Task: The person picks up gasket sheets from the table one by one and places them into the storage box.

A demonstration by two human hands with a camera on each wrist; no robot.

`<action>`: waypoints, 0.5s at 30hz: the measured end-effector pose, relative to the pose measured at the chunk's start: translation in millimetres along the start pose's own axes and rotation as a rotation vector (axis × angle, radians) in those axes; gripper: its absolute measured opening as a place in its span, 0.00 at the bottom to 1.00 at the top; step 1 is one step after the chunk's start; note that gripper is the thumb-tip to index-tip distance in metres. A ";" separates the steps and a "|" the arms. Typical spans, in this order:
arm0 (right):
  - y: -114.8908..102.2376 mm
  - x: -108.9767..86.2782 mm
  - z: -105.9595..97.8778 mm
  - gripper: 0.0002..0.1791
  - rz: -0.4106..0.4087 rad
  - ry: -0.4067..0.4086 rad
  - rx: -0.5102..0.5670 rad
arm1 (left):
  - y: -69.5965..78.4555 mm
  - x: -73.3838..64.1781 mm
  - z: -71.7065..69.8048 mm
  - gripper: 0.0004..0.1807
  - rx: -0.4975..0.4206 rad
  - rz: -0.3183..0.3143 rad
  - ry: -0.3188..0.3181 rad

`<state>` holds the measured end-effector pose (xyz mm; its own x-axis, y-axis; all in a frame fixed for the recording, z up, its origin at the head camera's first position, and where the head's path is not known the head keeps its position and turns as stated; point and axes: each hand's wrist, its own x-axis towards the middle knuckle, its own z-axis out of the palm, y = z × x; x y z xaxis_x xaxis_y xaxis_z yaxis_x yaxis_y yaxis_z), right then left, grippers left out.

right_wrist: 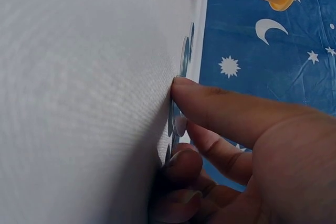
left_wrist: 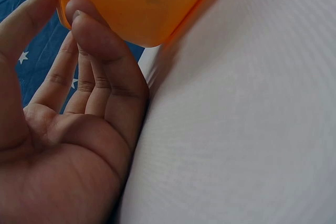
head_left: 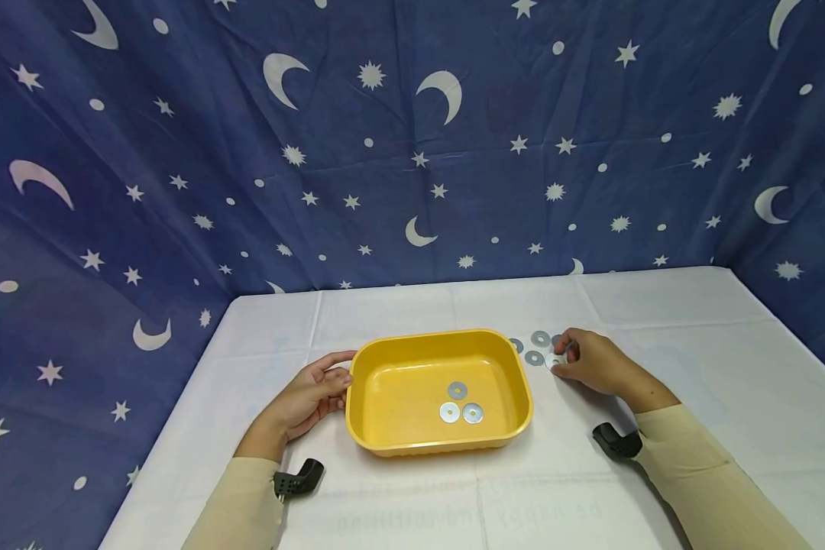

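A yellow plastic tray (head_left: 385, 449) stands on the white cloth in the head view, with three flat metal washers (head_left: 473, 413) lying on its floor. My left hand (head_left: 312, 393) holds the tray's left end, fingertips and thumb at the rim; the left wrist view shows the tips against the tray wall (left_wrist: 142, 3). To the right of the tray, my right hand (head_left: 594, 363) pinches a washer (right_wrist: 179, 123) between thumb and fingers, close over the cloth. Several more washers (head_left: 534, 358) lie between this hand and the tray, one partly hidden by the tray's corner.
A white cloth (head_left: 660, 344) with faint printed lettering covers the table. Behind and at both sides hangs a blue curtain (head_left: 357, 252) with moons and stars. Each wrist wears a black camera mount (head_left: 617, 441) that sticks out over the cloth.
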<state>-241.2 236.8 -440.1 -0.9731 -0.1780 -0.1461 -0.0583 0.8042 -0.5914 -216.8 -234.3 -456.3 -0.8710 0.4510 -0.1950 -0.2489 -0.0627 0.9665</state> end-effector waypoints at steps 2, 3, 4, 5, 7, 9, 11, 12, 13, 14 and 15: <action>-0.2 0.6 0.1 0.16 -0.011 0.002 0.007 | -0.1 0.2 -0.2 0.34 0.001 0.002 0.002; -0.2 0.8 0.1 0.16 -0.016 0.003 0.008 | -0.1 0.4 -0.2 0.34 0.001 0.002 0.002; -0.1 1.0 0.1 0.16 -0.019 0.002 0.009 | -0.2 0.6 -0.3 0.34 0.001 0.003 0.003; -0.1 1.2 0.2 0.16 -0.020 0.000 0.011 | -0.2 0.7 -0.3 0.34 0.000 0.003 0.004; -0.3 1.1 0.4 0.16 -0.020 -0.007 0.015 | -0.2 1.0 -0.2 0.34 -0.001 0.002 0.006; -0.4 1.0 0.5 0.17 -0.019 -0.011 0.013 | -0.4 1.1 -0.1 0.34 -0.001 0.002 0.006; -0.5 0.8 0.7 0.17 -0.018 -0.014 0.012 | -0.2 0.9 0.0 0.34 -0.002 0.001 0.006; -0.8 0.5 0.6 0.17 -0.021 -0.014 0.010 | -0.2 0.8 0.1 0.34 -0.001 0.001 0.006; -1.0 0.3 0.5 0.17 -0.023 -0.014 0.009 | -0.2 0.7 0.1 0.34 0.000 0.001 0.006; -1.0 0.3 0.4 0.17 -0.024 -0.012 0.009 | -0.1 0.6 0.2 0.35 0.001 0.001 0.006; -1.0 0.3 0.4 0.17 -0.024 -0.012 0.008 | -0.1 0.5 0.2 0.35 0.003 0.000 0.006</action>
<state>-241.4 235.7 -439.8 -0.9688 -0.2039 -0.1408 -0.0800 0.7951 -0.6011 -217.1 -233.8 -456.5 -0.8733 0.4460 -0.1960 -0.2479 -0.0604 0.9669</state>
